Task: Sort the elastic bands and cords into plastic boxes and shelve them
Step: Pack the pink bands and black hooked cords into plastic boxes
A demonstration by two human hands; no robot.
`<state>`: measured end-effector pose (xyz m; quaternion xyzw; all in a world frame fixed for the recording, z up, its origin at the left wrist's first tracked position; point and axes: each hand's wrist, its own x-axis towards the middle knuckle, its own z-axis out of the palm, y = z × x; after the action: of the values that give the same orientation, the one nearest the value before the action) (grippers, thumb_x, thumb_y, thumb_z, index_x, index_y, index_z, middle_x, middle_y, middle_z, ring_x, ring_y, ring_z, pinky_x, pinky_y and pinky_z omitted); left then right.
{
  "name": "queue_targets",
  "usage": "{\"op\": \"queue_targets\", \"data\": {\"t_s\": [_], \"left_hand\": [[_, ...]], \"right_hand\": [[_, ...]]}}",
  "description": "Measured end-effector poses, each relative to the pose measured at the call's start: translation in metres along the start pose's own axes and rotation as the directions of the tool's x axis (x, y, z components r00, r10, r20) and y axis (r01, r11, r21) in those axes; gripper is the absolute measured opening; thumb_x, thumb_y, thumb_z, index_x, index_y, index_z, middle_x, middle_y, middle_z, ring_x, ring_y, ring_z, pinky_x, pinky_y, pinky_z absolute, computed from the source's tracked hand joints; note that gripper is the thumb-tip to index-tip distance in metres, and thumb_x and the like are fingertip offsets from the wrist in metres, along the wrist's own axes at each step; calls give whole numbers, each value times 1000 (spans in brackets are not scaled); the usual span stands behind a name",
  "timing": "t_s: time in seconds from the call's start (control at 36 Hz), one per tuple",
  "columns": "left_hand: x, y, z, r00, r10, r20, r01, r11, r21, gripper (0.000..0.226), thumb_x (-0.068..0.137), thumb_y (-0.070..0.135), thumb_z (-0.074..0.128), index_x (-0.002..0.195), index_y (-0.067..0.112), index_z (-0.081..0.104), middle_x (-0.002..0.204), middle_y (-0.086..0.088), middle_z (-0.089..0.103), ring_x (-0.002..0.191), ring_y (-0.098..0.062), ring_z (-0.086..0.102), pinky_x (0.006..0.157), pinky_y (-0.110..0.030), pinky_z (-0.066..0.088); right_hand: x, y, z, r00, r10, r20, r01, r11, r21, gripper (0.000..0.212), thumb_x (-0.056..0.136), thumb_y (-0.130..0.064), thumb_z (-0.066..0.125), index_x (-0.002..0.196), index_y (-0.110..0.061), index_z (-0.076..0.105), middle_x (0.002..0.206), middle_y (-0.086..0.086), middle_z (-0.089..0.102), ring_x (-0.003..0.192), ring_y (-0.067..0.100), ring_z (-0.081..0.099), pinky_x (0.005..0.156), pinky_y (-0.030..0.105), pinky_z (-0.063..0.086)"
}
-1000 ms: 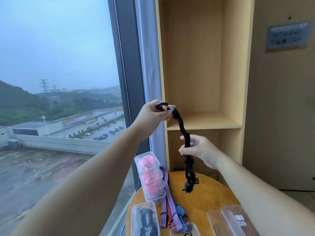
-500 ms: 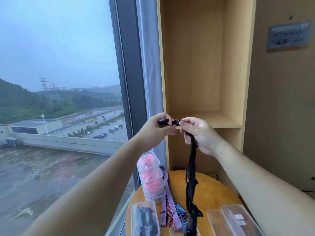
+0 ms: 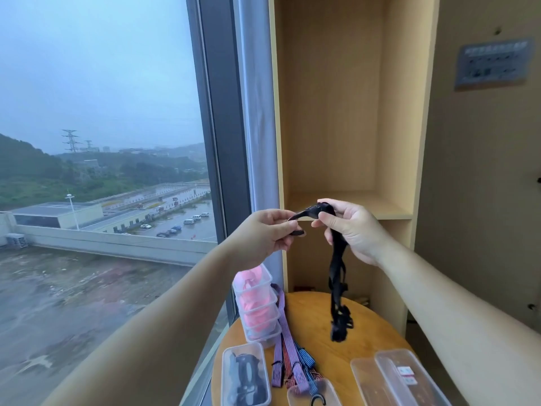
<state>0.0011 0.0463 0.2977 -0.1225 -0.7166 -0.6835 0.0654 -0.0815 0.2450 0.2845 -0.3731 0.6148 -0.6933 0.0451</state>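
Observation:
A black elastic cord (image 3: 336, 276) hangs over the round wooden table (image 3: 322, 344). My left hand (image 3: 268, 234) pinches its hooked end at chest height. My right hand (image 3: 349, 230) grips the cord just beside it, and the rest dangles down with its tip above the tabletop. Pink bands fill a stack of clear plastic boxes (image 3: 257, 303) at the table's left edge. Another clear box (image 3: 245, 375) holds black cords. Striped purple, red and blue cords (image 3: 289, 356) lie loose between them.
An open wooden shelf unit (image 3: 389, 206) stands behind the table, its shelf board level with my hands. Two clear lids or boxes (image 3: 401, 379) lie at the table's right front. A tall window (image 3: 102, 171) fills the left side.
My right hand slid up the black cord from its middle to meet the left hand. Both hands lowered a little. The cord's free end swung down and now dangles above the table.

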Motion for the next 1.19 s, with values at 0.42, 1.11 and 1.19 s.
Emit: {"op": "queue_targets", "data": {"t_s": [0.42,1.11,1.19], "left_hand": [[0,-20,28,938,298,-175,-180,854,488,27,87,-1,67,81,25,72,58,10,67,56,-2,64,62,-15,52],[-21,-67,35,775,613,-150,-178,440,880,13,90,6,65,80,0,59,60,-7,54,53,-25,46,50,-31,37],[-27,-78,40,831,523,-188,-143,528,837,11,90,10,66,82,5,61,64,-5,60,59,-24,55,57,-38,47]], "right_hand": [[-8,-3,23,958,276,-82,-269,959,88,44,96,-52,51,97,-9,55,65,2,54,48,14,42,48,29,43],[-36,32,44,890,419,-180,-399,906,137,50,88,-59,60,97,-10,56,56,-2,48,39,9,31,36,20,28],[-41,40,46,893,408,-192,-375,908,185,43,89,-54,61,93,-12,54,53,-3,46,38,9,30,36,20,26]]}}
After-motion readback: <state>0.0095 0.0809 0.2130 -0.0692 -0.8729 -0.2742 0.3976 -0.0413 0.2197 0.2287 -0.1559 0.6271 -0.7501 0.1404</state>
